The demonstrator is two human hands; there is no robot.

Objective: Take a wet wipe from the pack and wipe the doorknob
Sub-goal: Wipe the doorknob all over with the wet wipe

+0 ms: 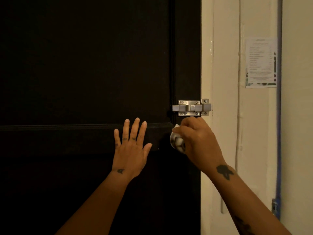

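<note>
Door: a dark door [84,65], matte and nearly black, is filling the left and middle of the view; a raised horizontal moulding is running across it at hand height, and a vertical groove is running down near its right edge.

Doorknob: a rounded, shiny metal doorknob [176,141] is sitting near the door's right edge, just below the bolt; its polished curve is catching pale reflections, and its right side is hidden behind the right hand.

Wet wipe: a small white corner of a wet wipe [176,127] is peeking out above the knob, at the fingers of the right hand; the rest is covered, so its folds and texture are not showing.

Right hand: the right hand [198,141] is curling over the knob from the right, its grip clenched around the wipe and pressing it against the metal.

Left hand: the left hand [130,150] is lying flat on the door with fingers spread, its grip released and holding nothing, well left of the knob.

Bolt: a brushed steel sliding bolt [191,108], boxy and screwed on, is bridging the door and the frame.

Wall: a cream painted wall [225,150] with uneven vertical ridges is carrying a printed paper notice [260,62], its text too small to read.
</note>
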